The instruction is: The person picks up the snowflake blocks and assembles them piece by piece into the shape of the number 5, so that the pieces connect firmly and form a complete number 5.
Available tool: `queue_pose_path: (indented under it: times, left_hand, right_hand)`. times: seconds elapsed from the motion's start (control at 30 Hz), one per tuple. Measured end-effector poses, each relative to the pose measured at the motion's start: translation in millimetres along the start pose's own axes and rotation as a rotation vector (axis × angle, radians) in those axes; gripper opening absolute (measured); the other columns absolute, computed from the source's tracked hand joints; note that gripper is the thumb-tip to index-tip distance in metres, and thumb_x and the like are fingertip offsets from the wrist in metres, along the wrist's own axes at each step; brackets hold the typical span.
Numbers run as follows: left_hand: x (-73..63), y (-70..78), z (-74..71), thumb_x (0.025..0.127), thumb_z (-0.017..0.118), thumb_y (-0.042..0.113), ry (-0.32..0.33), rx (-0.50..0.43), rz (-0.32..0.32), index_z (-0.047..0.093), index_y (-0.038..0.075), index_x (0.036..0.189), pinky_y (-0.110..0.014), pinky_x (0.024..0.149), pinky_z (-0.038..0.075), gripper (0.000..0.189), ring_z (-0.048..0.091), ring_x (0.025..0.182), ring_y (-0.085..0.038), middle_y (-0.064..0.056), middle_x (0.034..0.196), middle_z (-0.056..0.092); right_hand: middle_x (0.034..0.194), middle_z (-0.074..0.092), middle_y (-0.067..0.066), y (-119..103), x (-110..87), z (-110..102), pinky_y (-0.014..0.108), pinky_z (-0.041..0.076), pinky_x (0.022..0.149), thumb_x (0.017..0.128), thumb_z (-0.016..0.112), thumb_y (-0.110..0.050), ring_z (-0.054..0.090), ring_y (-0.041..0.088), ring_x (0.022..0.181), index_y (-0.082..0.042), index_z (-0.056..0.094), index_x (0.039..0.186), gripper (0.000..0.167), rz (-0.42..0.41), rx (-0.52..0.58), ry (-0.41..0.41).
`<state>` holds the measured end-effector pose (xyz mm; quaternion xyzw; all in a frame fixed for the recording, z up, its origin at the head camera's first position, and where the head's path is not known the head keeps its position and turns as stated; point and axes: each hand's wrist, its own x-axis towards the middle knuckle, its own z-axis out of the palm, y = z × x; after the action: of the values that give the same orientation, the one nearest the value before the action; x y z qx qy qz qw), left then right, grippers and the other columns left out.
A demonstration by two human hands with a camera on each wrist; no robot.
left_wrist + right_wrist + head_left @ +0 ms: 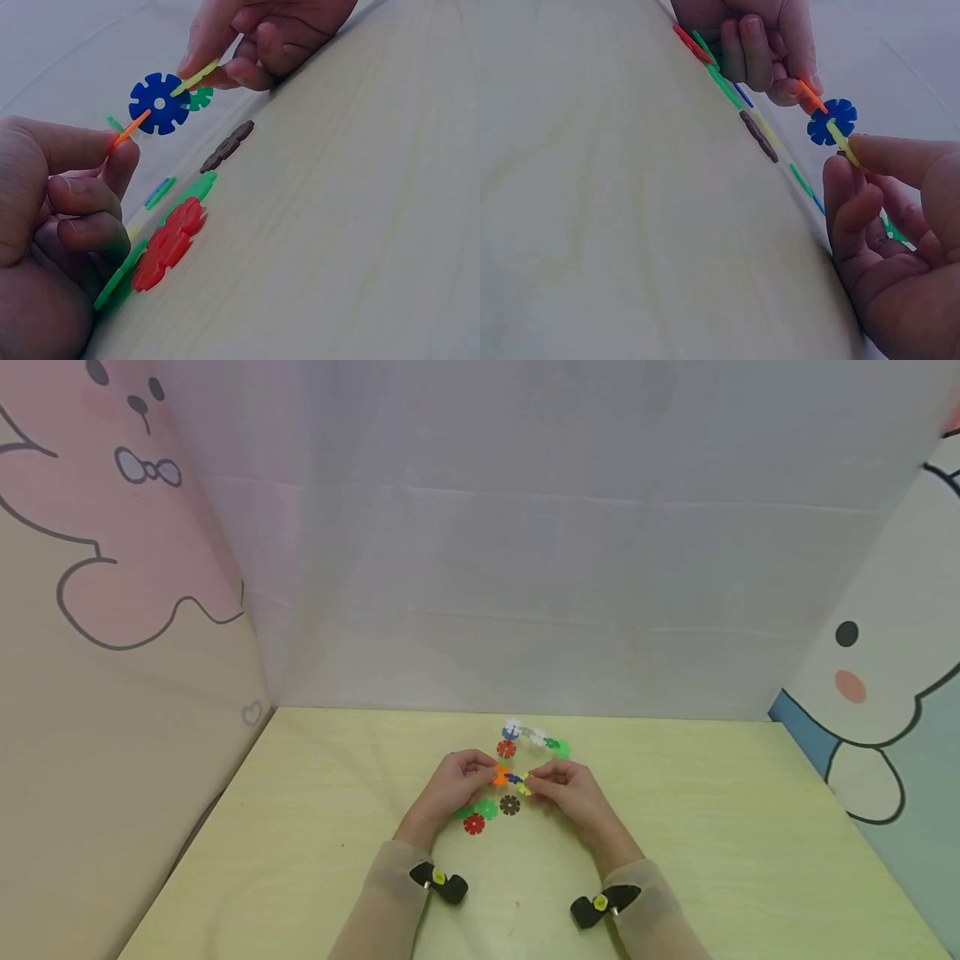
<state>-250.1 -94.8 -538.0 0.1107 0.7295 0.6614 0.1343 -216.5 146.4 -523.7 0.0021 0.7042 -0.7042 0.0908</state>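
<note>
Over the table, a blue snowflake disc [150,116] hangs between my two hands, with an orange snowflake disc [500,775] slotted into one side and a yellow snowflake disc [841,141] into the other. My left hand [454,787] pinches the orange disc between thumb and index finger. Thumb and fingertips of my right hand [576,795] pinch the yellow one from the opposite side. In the left wrist view both smaller discs stand edge-on against the blue one's flat face. Below the hands lie a brown disc [510,805], a green disc [487,810] and a red disc [474,824].
Behind the hands, a joined chain of white and green discs [538,737] reaches right from a blue-and-white pair, near another red disc [506,749]. Part of a green disc [120,277] shows beside my left hand. A pale curtain [525,610] backs the wooden table [750,843].
</note>
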Motion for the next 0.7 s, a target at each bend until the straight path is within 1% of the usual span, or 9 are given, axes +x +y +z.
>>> queue_pose_path:
  times: [0.13,0.2,0.33,0.4,0.5,0.57,0.7]
  left_hand:
    - [0.0,0.3,1.1,0.106,0.073,0.016,0.019,-0.012,-0.002,0.075,-0.001,0.116,-0.022,0.050,0.037,0.020,0.040,0.052,-0.010,-0.005,0.087,0.069]
    - [0.3,0.3,1.8,0.106,0.073,0.016,0.027,-0.016,-0.007,0.076,0.000,0.116,-0.022,0.051,0.037,0.020,0.040,0.053,-0.009,-0.005,0.089,0.069]
    - [1.8,0.3,3.1,0.107,0.073,0.019,0.042,-0.006,-0.011,0.078,0.002,0.116,-0.021,0.050,0.037,0.020,0.040,0.053,-0.008,-0.005,0.092,0.069]
    - [2.4,0.7,3.6,0.108,0.072,0.020,0.048,0.005,-0.017,0.079,0.003,0.116,-0.021,0.050,0.036,0.020,0.040,0.052,-0.008,-0.005,0.092,0.069]
    - [2.1,2.3,4.2,0.109,0.071,0.020,0.054,0.025,-0.021,0.080,0.006,0.118,-0.022,0.048,0.036,0.019,0.040,0.050,-0.008,-0.005,0.089,0.067]
    - [1.8,3.5,4.6,0.110,0.069,0.018,0.057,0.027,-0.022,0.079,0.006,0.121,-0.022,0.047,0.035,0.020,0.040,0.049,-0.009,-0.005,0.088,0.068]
    - [0.3,5.7,5.0,0.110,0.068,0.017,0.062,0.023,-0.022,0.077,0.004,0.124,-0.022,0.047,0.036,0.021,0.042,0.049,-0.010,-0.006,0.094,0.071]
  right_hand:
    - [0.097,0.078,0.006,-3.1,-2.4,-0.9,0.025,0.057,0.071,0.099,0.081,-0.009,0.070,0.018,0.078,0.005,0.076,0.113,0.020,0.004,-0.080,-0.010]
    - [0.097,0.078,0.006,-3.0,-2.7,-1.4,0.025,0.055,0.069,0.100,0.080,-0.011,0.069,0.018,0.077,0.005,0.077,0.116,0.023,-0.003,-0.124,-0.031]
    - [0.100,0.078,0.008,-3.8,-4.0,-0.6,0.026,0.055,0.070,0.102,0.078,-0.012,0.069,0.018,0.079,0.005,0.077,0.119,0.024,-0.009,-0.184,-0.075]
    - [0.101,0.077,0.009,-4.4,-4.8,-0.1,0.026,0.057,0.072,0.103,0.076,-0.011,0.069,0.019,0.080,0.006,0.076,0.120,0.024,-0.014,-0.194,-0.085]
    - [0.102,0.077,0.011,-5.4,-5.6,1.2,0.025,0.058,0.074,0.103,0.075,-0.007,0.069,0.019,0.082,0.007,0.075,0.119,0.022,-0.009,-0.181,-0.069]
    - [0.102,0.077,0.012,-5.3,-5.4,2.1,0.025,0.058,0.074,0.102,0.075,-0.005,0.070,0.018,0.083,0.008,0.075,0.120,0.022,-0.007,-0.163,-0.044]
    - [0.099,0.076,0.012,-2.8,-2.7,2.8,0.024,0.059,0.074,0.101,0.075,-0.001,0.071,0.018,0.083,0.008,0.075,0.118,0.020,0.007,-0.091,0.051]
